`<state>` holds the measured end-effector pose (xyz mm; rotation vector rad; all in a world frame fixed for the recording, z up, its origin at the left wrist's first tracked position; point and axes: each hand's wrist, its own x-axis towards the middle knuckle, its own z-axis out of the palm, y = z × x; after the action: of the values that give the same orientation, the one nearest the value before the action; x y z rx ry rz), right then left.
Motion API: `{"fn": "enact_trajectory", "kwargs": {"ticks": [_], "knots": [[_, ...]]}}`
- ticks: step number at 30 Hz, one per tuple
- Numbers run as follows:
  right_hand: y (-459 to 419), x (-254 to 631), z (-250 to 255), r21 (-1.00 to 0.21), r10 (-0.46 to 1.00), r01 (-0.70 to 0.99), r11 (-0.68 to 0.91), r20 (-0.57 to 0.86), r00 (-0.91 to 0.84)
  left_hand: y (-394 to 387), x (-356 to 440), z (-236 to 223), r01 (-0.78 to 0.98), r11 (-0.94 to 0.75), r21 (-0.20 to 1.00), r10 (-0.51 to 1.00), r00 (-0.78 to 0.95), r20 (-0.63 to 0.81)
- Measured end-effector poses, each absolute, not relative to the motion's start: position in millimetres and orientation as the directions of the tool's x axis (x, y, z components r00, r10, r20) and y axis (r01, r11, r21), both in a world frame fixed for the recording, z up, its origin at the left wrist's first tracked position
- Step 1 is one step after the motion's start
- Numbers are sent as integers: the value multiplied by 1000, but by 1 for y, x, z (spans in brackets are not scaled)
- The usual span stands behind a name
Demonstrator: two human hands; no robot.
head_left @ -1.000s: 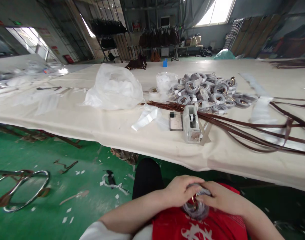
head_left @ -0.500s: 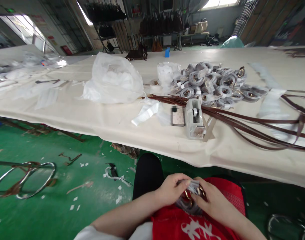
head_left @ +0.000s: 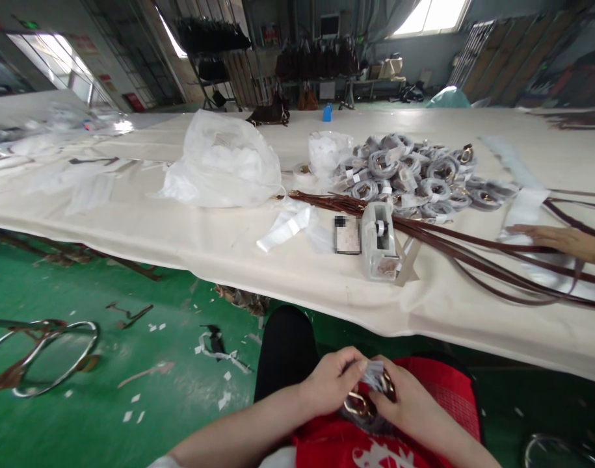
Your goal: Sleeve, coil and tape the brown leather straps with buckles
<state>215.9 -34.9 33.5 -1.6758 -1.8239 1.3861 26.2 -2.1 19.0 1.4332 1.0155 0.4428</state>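
The cream table extended across the full view. A bundle of brown straps ran from mid-table to the right, near the table's near edge. A pile of wrapped coils lay behind it, toward the far edge. A translucent bag stood left of the pile. A tape dispenser was positioned between the straps and the near edge. The left hand and right hand gripped opposite sides of one wrapped coil, off the table, in front of its near edge. At the table's right, a co-worker's hand overlapped the straps; contact could not be determined. A pixelated rectangular item lay just left of the dispenser.
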Motion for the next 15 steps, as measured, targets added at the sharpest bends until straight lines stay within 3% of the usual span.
{"fn": "enact_trajectory", "kwargs": {"ticks": [5, 9, 12, 15], "knots": [[-39, 210, 20, -776, 916, 611, -156, -345, -205, -4, 25, 18, 272, 121, 955, 787, 559, -259], [-32, 223, 23, -768, 898, 630, -115, -351, -264, -1, 29, 5, 280, 139, 950, 755, 591, -285], [-11, 254, 34, -706, 976, 708, 24, -137, -169, 6, 33, -4, 291, 23, 956, 760, 617, -206], [24, 288, 46, -525, 984, 845, 101, 180, -6, 10, 34, -6, 303, -75, 950, 747, 648, -148]]}}
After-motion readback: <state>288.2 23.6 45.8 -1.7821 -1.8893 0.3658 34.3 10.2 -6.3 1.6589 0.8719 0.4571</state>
